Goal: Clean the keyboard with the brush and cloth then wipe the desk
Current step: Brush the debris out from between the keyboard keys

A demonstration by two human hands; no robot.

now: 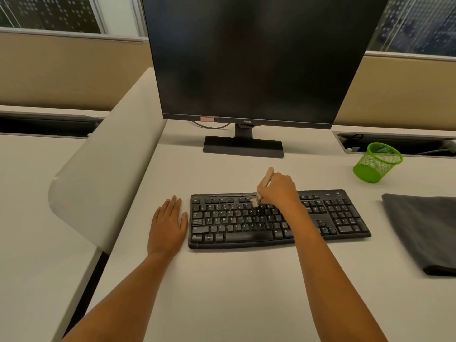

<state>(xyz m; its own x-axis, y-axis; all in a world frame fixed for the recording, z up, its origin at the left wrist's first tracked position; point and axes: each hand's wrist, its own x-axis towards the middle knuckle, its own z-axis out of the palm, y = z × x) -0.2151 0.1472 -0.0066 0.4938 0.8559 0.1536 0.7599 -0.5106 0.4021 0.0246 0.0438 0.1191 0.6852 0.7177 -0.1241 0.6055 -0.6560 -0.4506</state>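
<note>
The black keyboard [246,225] lies flat on the pale desk [222,280] and serves as reference for all positions below.

Right hand [278,191]: over the upper middle of the keyboard, fingers curled round a small wooden-handled brush [268,176]. The handle projects up and away from the keyboard's far edge; the pale bristles touch the keys in the number and function rows, just left of the hand. The right forearm crosses the keyboard's right-of-centre keys.

Left hand [167,223]: flat on the desk just beside the keyboard's left end, palm down, fingers straight and together, holding nothing. The thumb lies close to the keyboard's edge; contact cannot be confirmed.

Cloth [424,230]: dark grey, folded, on the desk to the right of the keyboard, apart from it and untouched by either hand.

Other items: a dark monitor [259,58] stands on its base behind the keyboard. A green mesh cup [377,162] sits tilted beyond the keyboard's far right corner. A pale divider panel [106,169] runs along the desk to the keyboard's left.
</note>
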